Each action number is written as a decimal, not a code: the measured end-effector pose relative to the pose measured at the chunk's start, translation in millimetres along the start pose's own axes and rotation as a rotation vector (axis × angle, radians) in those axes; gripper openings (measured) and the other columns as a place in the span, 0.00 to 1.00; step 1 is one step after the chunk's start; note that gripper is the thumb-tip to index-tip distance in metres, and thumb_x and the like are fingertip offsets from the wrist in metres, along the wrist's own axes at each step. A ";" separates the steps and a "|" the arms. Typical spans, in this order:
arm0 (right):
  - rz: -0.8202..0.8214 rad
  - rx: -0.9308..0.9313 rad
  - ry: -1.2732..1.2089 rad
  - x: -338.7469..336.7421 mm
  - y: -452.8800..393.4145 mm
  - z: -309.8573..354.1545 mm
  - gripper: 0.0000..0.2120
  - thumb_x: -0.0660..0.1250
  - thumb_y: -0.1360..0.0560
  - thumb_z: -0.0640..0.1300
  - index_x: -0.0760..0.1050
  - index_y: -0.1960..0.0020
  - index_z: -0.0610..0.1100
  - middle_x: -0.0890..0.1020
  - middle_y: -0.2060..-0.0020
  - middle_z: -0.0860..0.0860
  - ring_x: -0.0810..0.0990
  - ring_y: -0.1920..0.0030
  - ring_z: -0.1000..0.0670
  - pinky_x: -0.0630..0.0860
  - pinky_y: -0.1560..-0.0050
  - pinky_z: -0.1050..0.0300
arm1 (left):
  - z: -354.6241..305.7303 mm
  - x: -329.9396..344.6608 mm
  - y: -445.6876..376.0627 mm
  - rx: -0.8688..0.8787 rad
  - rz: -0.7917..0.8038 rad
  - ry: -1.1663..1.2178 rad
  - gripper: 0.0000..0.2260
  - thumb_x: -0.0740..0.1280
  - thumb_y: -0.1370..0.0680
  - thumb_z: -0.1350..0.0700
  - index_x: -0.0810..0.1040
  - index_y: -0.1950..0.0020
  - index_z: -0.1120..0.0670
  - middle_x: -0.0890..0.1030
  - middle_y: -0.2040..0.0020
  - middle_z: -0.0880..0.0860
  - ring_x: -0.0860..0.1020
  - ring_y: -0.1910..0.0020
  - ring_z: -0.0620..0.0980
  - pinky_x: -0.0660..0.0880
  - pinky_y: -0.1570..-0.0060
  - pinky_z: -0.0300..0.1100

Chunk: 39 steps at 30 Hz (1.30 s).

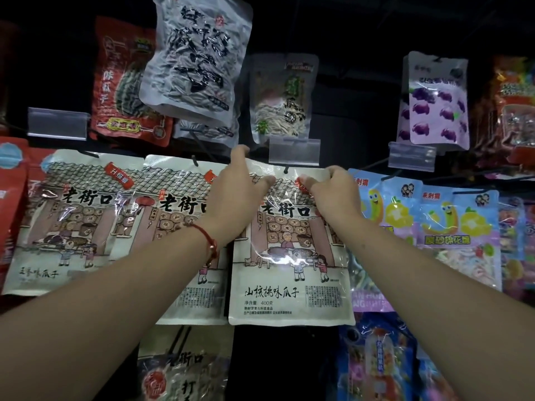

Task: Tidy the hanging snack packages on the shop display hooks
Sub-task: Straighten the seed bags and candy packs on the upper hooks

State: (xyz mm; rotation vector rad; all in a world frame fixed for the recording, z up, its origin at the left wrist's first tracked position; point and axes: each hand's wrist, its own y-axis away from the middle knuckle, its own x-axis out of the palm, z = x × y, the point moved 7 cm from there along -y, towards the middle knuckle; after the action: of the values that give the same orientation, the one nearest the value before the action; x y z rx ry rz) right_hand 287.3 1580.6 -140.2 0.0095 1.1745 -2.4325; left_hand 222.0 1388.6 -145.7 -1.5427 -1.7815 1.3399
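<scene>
Both hands are raised to the top edge of one cream seed packet [292,256]. The left hand [231,192] grips the packet's upper left corner, its thumb laid across the printed front toward three o'clock and its fingers curled up over the edge at twelve o'clock. The right hand [333,192] pinches the upper right corner, fingers bunched tightly on the red label there. A red string bracelet [207,240] circles the left wrist.

From the hands the packet hangs down toward six o'clock, its long axis vertical and its printed face turned to the camera, with the lettering upright. Its punched hole sits on a black hook [286,170], at twelve o'clock of the packet and between the two hands.

At nine o'clock of the held packet hangs a second cream packet [170,227] of the same design, partly hidden by the left forearm, and a third cream packet [66,221] hangs further out the same way. At three o'clock are blue candy bags [460,238] with yellow cartoon figures. In the row above, at twelve o'clock, hang a clear bag of striped seeds [197,62], a small seed pouch [282,96] and a clear price-tag holder [293,153]; a purple fruit packet [434,99] hangs at about one o'clock.
</scene>
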 end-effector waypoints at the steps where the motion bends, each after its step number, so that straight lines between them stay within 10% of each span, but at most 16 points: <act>1: -0.010 -0.031 0.013 -1.9 2.9 1.6 0.22 0.71 0.25 0.56 0.73 0.38 0.44 0.81 0.49 0.49 0.80 0.54 0.48 0.75 0.61 0.54 | -1.8 -0.5 5.1 0.054 -0.008 -0.068 0.31 0.70 0.22 0.44 0.61 0.24 0.51 0.78 0.40 0.55 0.79 0.48 0.52 0.75 0.53 0.43; 6: 0.022 -0.197 0.143 -8.8 24.9 11.3 0.33 0.70 0.23 0.53 0.59 0.24 0.46 0.70 0.33 0.47 0.73 0.37 0.46 0.68 0.45 0.58 | -1.7 0.9 48.5 0.280 0.108 -0.479 0.30 0.60 0.19 0.38 0.55 0.20 0.46 0.48 0.19 0.55 0.52 0.21 0.57 0.49 0.24 0.52; 12: 0.382 -0.135 0.348 -6.3 102.2 -21.7 0.54 0.70 0.28 0.64 0.34 0.20 0.55 0.42 0.19 0.54 0.49 0.20 0.46 0.56 0.25 0.40 | 13.9 10.8 124.7 0.405 0.515 -0.650 0.40 0.44 0.27 0.22 0.29 0.23 0.36 0.23 0.24 0.52 0.26 0.25 0.56 0.29 0.28 0.56; 39: 0.552 -0.095 0.307 -6.2 115.2 -62.8 0.55 0.75 0.28 0.55 0.33 0.23 0.65 0.61 0.24 0.50 0.69 0.28 0.47 0.69 0.31 0.45 | 8.3 71.8 112.1 0.622 0.566 -0.975 0.50 0.58 0.31 0.22 0.29 0.23 0.39 0.28 0.22 0.58 0.34 0.24 0.72 0.39 0.27 0.70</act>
State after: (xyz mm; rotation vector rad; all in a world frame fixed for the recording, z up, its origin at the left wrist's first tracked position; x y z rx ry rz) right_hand 326.2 1567.1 -265.0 0.6141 1.2135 -1.9253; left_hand 251.3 1442.1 -264.4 -1.1075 -1.0771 2.9340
